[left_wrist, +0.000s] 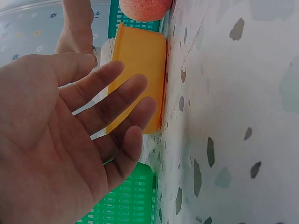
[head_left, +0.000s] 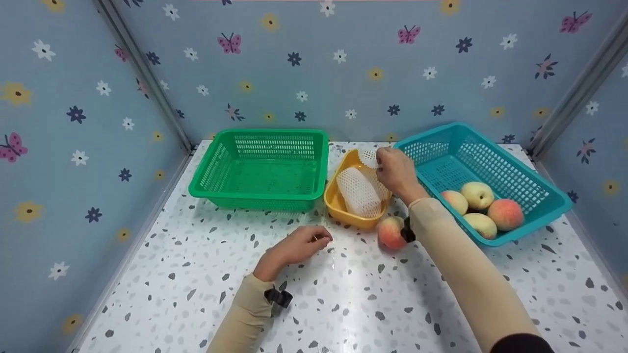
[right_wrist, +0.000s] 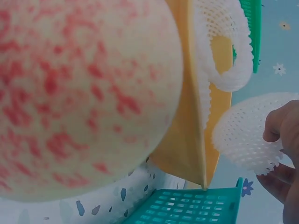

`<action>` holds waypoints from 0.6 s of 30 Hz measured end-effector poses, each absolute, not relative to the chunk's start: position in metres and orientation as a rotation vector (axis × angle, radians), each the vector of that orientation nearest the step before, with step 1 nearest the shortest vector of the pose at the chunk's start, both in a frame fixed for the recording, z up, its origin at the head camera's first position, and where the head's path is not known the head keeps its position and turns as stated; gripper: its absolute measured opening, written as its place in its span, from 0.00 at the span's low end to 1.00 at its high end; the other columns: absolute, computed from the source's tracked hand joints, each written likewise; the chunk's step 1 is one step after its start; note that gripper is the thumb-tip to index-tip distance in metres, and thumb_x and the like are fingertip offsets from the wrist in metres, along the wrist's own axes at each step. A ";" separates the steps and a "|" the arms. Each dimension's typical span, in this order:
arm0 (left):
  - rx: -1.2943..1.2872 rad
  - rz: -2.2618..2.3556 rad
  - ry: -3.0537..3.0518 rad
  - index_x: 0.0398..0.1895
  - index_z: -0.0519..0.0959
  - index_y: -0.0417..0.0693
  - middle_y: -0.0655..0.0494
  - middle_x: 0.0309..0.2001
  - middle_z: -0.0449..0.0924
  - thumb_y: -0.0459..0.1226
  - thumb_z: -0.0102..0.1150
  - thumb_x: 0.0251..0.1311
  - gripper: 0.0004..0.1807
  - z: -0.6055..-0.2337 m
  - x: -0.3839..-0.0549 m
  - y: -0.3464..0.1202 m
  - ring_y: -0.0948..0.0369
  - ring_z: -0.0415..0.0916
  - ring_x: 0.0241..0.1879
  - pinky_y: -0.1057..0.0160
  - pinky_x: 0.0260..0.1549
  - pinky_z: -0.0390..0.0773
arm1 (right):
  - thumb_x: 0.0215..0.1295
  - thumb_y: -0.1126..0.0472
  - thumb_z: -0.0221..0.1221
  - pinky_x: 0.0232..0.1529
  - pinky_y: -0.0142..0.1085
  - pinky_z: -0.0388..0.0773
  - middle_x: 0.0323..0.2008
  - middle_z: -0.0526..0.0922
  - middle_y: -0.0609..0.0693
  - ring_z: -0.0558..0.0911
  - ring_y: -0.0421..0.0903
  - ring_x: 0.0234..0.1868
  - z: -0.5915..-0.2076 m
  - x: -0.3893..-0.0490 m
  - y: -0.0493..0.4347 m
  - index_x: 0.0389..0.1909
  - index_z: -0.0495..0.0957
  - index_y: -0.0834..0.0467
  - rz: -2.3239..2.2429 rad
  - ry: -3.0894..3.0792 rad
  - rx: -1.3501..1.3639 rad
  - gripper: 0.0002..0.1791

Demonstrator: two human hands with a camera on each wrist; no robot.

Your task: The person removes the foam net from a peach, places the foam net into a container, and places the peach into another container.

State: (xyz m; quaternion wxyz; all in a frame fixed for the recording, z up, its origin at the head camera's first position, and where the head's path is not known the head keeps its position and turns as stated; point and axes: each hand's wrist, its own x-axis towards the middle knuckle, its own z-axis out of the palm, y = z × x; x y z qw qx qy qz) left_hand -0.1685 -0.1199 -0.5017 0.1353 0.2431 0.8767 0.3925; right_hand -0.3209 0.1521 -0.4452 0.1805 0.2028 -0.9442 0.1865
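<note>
Over the far right corner of a yellow basin (head_left: 333, 202), my right hand (head_left: 395, 170) pinches a white foam fruit net (head_left: 367, 158). More foam nets (head_left: 359, 192) lie in the basin. The right wrist view shows the held net (right_wrist: 247, 133) between thumb and fingers. My left hand (head_left: 300, 245) hovers over the table in front of the basin, holding nothing; its fingers are loosely bent and spread in the left wrist view. A red and yellow peach (head_left: 390, 233) sits on the table by the basin's near right corner, under my right wrist, and fills much of the right wrist view.
A green basket (head_left: 260, 196) stands left of the basin. On the right, a teal basket (head_left: 535, 181) sits at an angle with several peaches (head_left: 505, 214) in its near end. The speckled table (head_left: 196, 289) meets flower-patterned walls (head_left: 314, 73) at the back and sides.
</note>
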 end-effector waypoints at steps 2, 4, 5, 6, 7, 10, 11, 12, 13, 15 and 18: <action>0.711 1.144 2.538 0.50 0.80 0.45 0.56 0.43 0.80 0.43 0.49 0.72 0.14 -0.502 -0.167 -0.120 0.61 0.75 0.43 0.58 0.45 0.75 | 0.54 0.74 0.59 0.32 0.45 0.74 0.28 0.76 0.54 0.73 0.53 0.30 -0.447 -0.321 0.151 0.30 0.74 0.60 0.508 -2.688 0.582 0.08; 0.712 1.148 2.537 0.49 0.80 0.45 0.57 0.42 0.80 0.43 0.49 0.72 0.14 -0.501 -0.167 -0.121 0.61 0.75 0.42 0.58 0.45 0.75 | 0.54 0.74 0.59 0.33 0.45 0.75 0.29 0.77 0.54 0.74 0.53 0.31 -0.449 -0.321 0.150 0.31 0.75 0.60 0.481 -2.709 0.589 0.08; 0.714 1.148 2.536 0.49 0.80 0.45 0.57 0.42 0.80 0.43 0.49 0.72 0.14 -0.501 -0.167 -0.121 0.61 0.75 0.42 0.58 0.44 0.75 | 0.55 0.74 0.59 0.34 0.45 0.76 0.29 0.77 0.55 0.74 0.53 0.31 -0.450 -0.321 0.150 0.32 0.75 0.60 0.467 -2.725 0.591 0.08; 0.717 1.152 2.534 0.49 0.80 0.44 0.57 0.42 0.80 0.43 0.49 0.72 0.15 -0.501 -0.166 -0.121 0.61 0.75 0.42 0.58 0.44 0.75 | 0.55 0.74 0.60 0.35 0.45 0.76 0.30 0.77 0.55 0.74 0.53 0.32 -0.451 -0.321 0.150 0.33 0.75 0.60 0.453 -2.746 0.593 0.08; 0.717 1.150 2.533 0.49 0.80 0.45 0.58 0.41 0.80 0.43 0.49 0.72 0.15 -0.501 -0.166 -0.121 0.61 0.75 0.42 0.58 0.44 0.75 | 0.56 0.74 0.60 0.35 0.45 0.76 0.30 0.77 0.55 0.74 0.53 0.32 -0.452 -0.321 0.150 0.33 0.76 0.60 0.439 -2.771 0.596 0.08; 0.715 1.153 2.522 0.50 0.80 0.43 0.56 0.42 0.80 0.42 0.49 0.72 0.15 -0.501 -0.164 -0.122 0.62 0.75 0.42 0.58 0.44 0.75 | 0.56 0.73 0.60 0.36 0.44 0.77 0.31 0.78 0.55 0.74 0.52 0.31 -0.457 -0.320 0.152 0.33 0.77 0.60 0.425 -2.886 0.599 0.07; 0.716 1.158 2.520 0.49 0.80 0.43 0.55 0.42 0.80 0.42 0.49 0.72 0.15 -0.501 -0.164 -0.123 0.61 0.76 0.42 0.58 0.43 0.75 | 0.57 0.73 0.60 0.36 0.43 0.77 0.31 0.78 0.54 0.74 0.52 0.31 -0.459 -0.319 0.152 0.34 0.77 0.60 0.428 -2.931 0.597 0.07; 0.715 1.159 2.518 0.49 0.80 0.42 0.54 0.43 0.80 0.42 0.49 0.72 0.15 -0.501 -0.164 -0.124 0.61 0.76 0.42 0.58 0.43 0.75 | 0.57 0.72 0.60 0.36 0.43 0.77 0.31 0.78 0.54 0.74 0.52 0.31 -0.460 -0.319 0.152 0.34 0.77 0.59 0.437 -2.977 0.595 0.07; 0.715 1.158 2.518 0.49 0.80 0.42 0.53 0.43 0.80 0.42 0.49 0.72 0.15 -0.501 -0.164 -0.124 0.61 0.75 0.42 0.58 0.43 0.75 | 0.56 0.72 0.61 0.37 0.43 0.76 0.31 0.79 0.54 0.74 0.52 0.31 -0.460 -0.320 0.152 0.34 0.77 0.59 0.451 -3.024 0.592 0.07; 0.709 1.164 2.519 0.49 0.80 0.41 0.51 0.43 0.80 0.42 0.49 0.72 0.15 -0.500 -0.164 -0.126 0.60 0.75 0.42 0.57 0.43 0.75 | 0.57 0.70 0.62 0.37 0.42 0.76 0.32 0.79 0.54 0.74 0.52 0.32 -0.461 -0.321 0.151 0.35 0.78 0.58 0.485 -3.119 0.591 0.07; 0.703 1.160 2.526 0.49 0.80 0.40 0.51 0.43 0.80 0.41 0.49 0.72 0.16 -0.497 -0.165 -0.129 0.60 0.75 0.42 0.57 0.42 0.75 | 0.58 0.67 0.63 0.37 0.41 0.76 0.34 0.79 0.54 0.75 0.53 0.35 -0.459 -0.323 0.150 0.38 0.78 0.56 0.527 -3.252 0.584 0.07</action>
